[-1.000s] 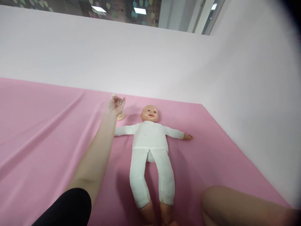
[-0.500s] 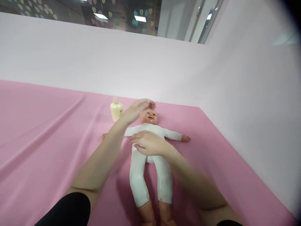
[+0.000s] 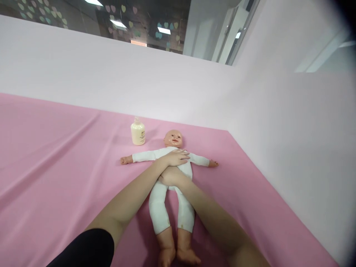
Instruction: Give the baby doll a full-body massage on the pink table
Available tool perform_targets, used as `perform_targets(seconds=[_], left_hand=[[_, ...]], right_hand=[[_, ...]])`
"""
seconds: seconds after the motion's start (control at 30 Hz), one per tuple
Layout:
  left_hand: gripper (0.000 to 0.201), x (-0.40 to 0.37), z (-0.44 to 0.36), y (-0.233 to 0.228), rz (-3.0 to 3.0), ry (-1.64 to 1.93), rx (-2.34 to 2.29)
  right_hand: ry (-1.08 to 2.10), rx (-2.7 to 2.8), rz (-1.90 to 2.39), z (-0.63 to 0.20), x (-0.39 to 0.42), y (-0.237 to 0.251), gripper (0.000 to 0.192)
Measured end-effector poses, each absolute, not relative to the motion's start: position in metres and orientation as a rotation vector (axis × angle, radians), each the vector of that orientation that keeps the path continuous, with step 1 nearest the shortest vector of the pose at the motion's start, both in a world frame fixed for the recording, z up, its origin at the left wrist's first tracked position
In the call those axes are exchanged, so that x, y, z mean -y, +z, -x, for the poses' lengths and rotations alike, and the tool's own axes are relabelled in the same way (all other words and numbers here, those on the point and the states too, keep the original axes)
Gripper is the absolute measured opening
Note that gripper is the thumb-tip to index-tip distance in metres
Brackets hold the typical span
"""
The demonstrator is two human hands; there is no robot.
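A baby doll point(image 3: 185, 170) in a white suit lies on its back, its arms stretched out sideways. My left hand point(image 3: 177, 157) rests open on the doll's chest, palm down, fingers slightly apart. Just below it, my right hand point(image 3: 171, 176) lies flat across the doll's belly and holds nothing. My left wrist crosses over the right hand and hides most of its fingers; only the thumb side shows. Beyond the doll's arm on the left stands a cream-coloured pump bottle point(image 3: 138, 134) with small dark print.
A pink sheet point(image 3: 69, 159) with long creases covers the surface under the doll. White walls point(image 3: 111, 74) rise behind it and on the right. Above the back wall is a window point(image 3: 155, 22) with pastel heart stickers.
My left hand has come down from beside the doll's head onto its chest. My right hand has stayed at the belly, moving slightly lower. The view has shifted a little.
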State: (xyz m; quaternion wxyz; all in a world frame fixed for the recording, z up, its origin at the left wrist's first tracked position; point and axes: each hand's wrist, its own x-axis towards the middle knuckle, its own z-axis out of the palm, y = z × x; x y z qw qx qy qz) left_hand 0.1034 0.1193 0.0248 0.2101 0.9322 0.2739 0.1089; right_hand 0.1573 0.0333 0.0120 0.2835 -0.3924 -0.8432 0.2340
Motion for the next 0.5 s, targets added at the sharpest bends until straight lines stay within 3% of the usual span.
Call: perform_targets(seconds=[0.27, 0.5], left_hand=[[0.039, -0.107, -0.096, 0.02, -2.657, 0.434, -0.79], [0.038, -0.102, -0.088, 0.009, -2.618, 0.568, -0.824]], right_hand=[[0.347, 2.42, 0.835, -0.185, -0.003, 0.019, 0.025], [0.429, 2.335, 0.878, -0.19, 0.007, 0.021, 0.027]])
